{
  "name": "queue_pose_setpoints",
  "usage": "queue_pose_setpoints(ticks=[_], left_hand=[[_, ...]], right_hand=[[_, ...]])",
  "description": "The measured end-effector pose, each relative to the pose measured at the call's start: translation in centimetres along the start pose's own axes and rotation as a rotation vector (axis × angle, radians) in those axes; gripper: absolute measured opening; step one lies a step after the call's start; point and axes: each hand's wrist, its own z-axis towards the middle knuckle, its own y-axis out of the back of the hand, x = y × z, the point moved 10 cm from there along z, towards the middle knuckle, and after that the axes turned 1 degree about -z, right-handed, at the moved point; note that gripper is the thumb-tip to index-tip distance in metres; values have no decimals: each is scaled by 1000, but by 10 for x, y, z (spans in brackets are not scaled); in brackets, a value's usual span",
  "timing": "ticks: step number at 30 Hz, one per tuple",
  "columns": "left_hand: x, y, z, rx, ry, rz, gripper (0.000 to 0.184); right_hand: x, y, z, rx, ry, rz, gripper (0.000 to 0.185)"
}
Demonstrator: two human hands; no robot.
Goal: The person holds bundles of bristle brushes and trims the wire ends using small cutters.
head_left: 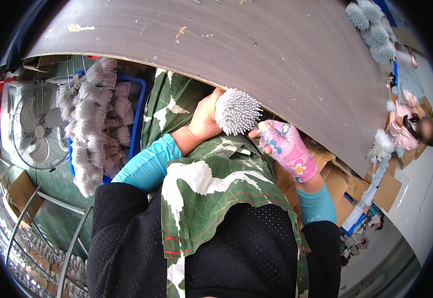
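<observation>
My left hand (205, 118) is wrapped around a bundle of thin stems with white beaded tips (238, 111). The tips fan out in a dome facing up, just off the table's near edge and above my lap. Close to the right side of this dome is my right hand (285, 146), in a pink flowered glove with bare fingertips. Its fingers are curled in with the thumb against them; anything between them is too small to make out. Under both hands lies my green and white patterned apron (216, 179).
The grey-brown table (256, 44) spans the front. On my left, stacked white stem bundles (89, 134) fill a blue crate (141, 102) beside a standing fan (39, 130). More grey bundles (373, 32) lie at the table's far right. A co-worker in pink (404, 119) sits beyond. Cardboard (333, 179) is below right.
</observation>
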Motion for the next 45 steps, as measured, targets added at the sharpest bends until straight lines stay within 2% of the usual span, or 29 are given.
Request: queue_pose_setpoints(ticks=[5, 7, 13, 16, 18, 23, 26, 29, 36, 38, 45], left_hand=[[-2, 0, 0, 12, -1, 9, 51], [-4, -1, 0, 13, 1, 0, 50], [7, -4, 4, 47, 35, -76, 49], [-19, -1, 5, 96, -27, -11, 47], [-37, -9, 5, 248, -67, 47, 45], [-43, -9, 6, 306, -129, 24, 44], [-40, -10, 6, 342, -86, -31, 35], [-35, -13, 7, 369, -38, -40, 35], [-42, -14, 6, 403, -114, 74, 34], [-34, -13, 6, 398, -35, -40, 35], [-37, -13, 5, 382, -49, -69, 36]], right_hand=[[2, -4, -6, 16, -47, 92, 31], [0, -10, -9, 112, -85, 52, 31], [10, -11, -16, 95, -49, 114, 32], [10, -10, -16, 107, -38, 93, 32], [13, -12, -14, 99, -29, 80, 32], [20, -16, -12, 114, 24, 46, 33], [21, -20, -13, 151, -2, 45, 33], [19, -21, -11, 156, -6, 14, 33], [9, -19, -7, 161, -25, -40, 31], [9, -19, -6, 163, -23, -45, 30], [9, -15, -3, 136, -28, -150, 30]])
